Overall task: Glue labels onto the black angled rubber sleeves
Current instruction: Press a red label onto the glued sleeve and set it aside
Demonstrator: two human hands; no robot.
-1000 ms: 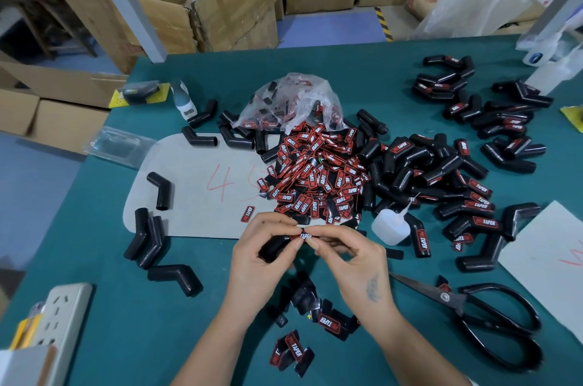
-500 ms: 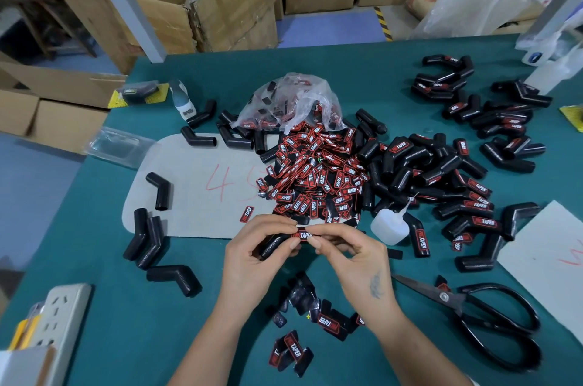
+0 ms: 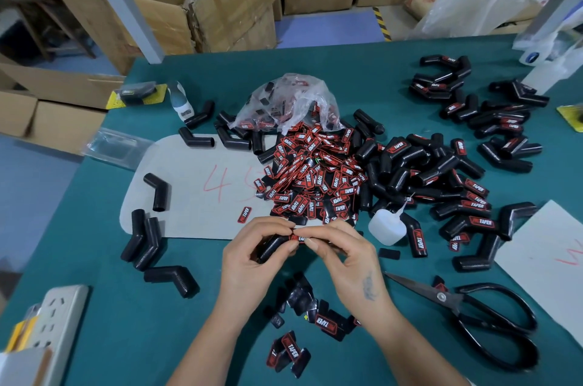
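My left hand (image 3: 252,259) grips a black angled rubber sleeve (image 3: 270,246) just above the green table's near middle. My right hand (image 3: 344,256) pinches a red-and-black label (image 3: 298,238) against that sleeve's end; both thumbs and forefingers meet there. A big heap of loose labels (image 3: 315,177) lies right behind my hands, spilling from a clear plastic bag (image 3: 290,101). A small white glue bottle (image 3: 386,228) lies on its side to the right of my right hand. Labelled sleeves (image 3: 448,183) are piled at centre right. Unlabelled sleeves (image 3: 143,239) lie on the left.
Black scissors (image 3: 473,313) lie at the near right. A grey card (image 3: 195,190) with red numbers sits under the left sleeves, a white sheet (image 3: 549,259) at the right edge. A power strip (image 3: 60,316) is at the near left corner. Cardboard boxes (image 3: 202,0) stand behind the table.
Both hands have shifted slightly away from me with the sleeve. The label stays pinched at the sleeve's end; nothing on the table has moved.
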